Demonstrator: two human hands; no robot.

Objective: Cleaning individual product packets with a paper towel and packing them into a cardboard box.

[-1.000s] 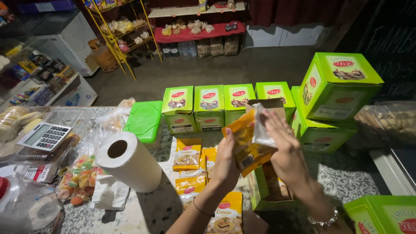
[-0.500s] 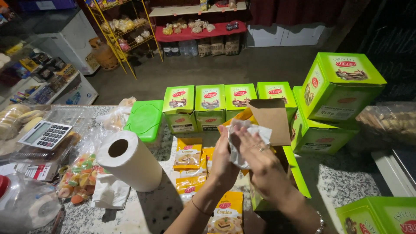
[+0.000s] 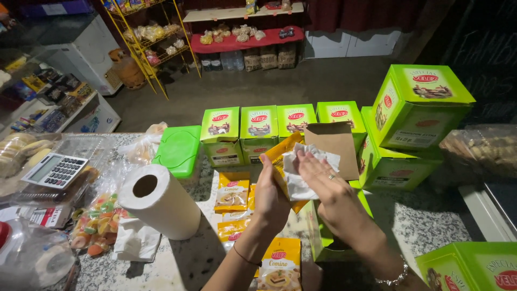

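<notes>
My left hand [image 3: 271, 200] holds a yellow sachet [image 3: 281, 156] upright from behind, above an open green carton [image 3: 323, 237]. My right hand [image 3: 326, 186] presses a crumpled white paper towel [image 3: 299, 172] flat against the sachet's front. More yellow sachets [image 3: 232, 195] lie on the speckled counter [image 3: 420, 215] below my left hand, and one sachet [image 3: 279, 267] lies near my forearm. The carton's brown flap [image 3: 334, 148] stands up behind the towel.
A row of closed green cartons [image 3: 258, 129] lines the counter's far edge, with a stacked pair [image 3: 414, 116] at right and another carton [image 3: 474, 269] at lower right. A paper towel roll [image 3: 161, 202], green wipes tub [image 3: 177, 151], calculator [image 3: 54, 170] and bagged candies [image 3: 94, 226] sit left.
My hands came down from chest height toward the open carton. The right hand, which held the towel up beside the sachet, now lies flat on it over the sachet.
</notes>
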